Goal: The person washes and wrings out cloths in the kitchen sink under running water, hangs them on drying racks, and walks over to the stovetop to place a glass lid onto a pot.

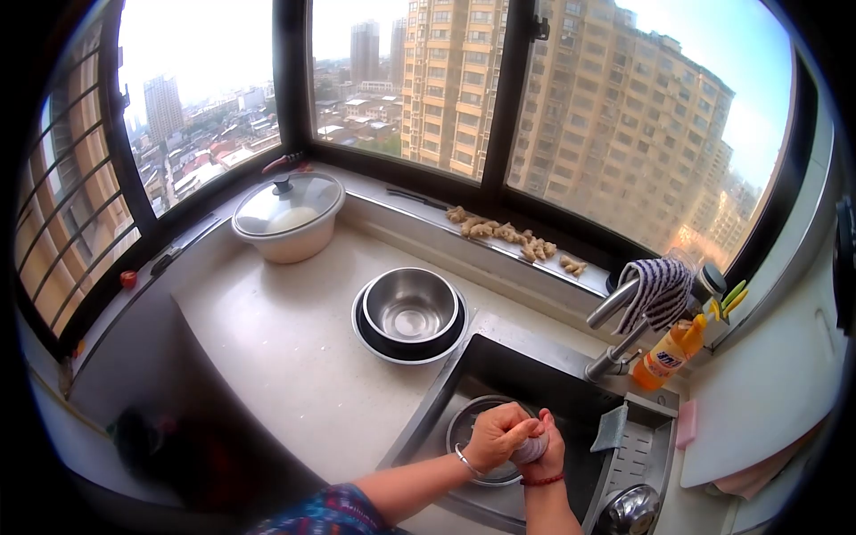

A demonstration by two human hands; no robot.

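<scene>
Over the sink point(468, 370), my left hand point(496, 435) and my right hand point(550, 456) are pressed together around a pale, pinkish-grey wad point(532, 448). It looks like a wrung cloth, but my fingers cover most of it and its kind is not certain. Below my hands a round metal bowl point(458, 428) stands in the sink, partly hidden by my left hand and wrist. A silver bangle circles my left wrist; red beads circle my right.
Nested steel bowls point(412, 305) stand on the counter left of the sink. A lidded pot point(290, 218) is farther back. Ginger point(504, 234) lies along the sill. Behind the sink are a faucet point(611, 361) draped with a striped towel point(655, 294) and an orange detergent bottle point(664, 357).
</scene>
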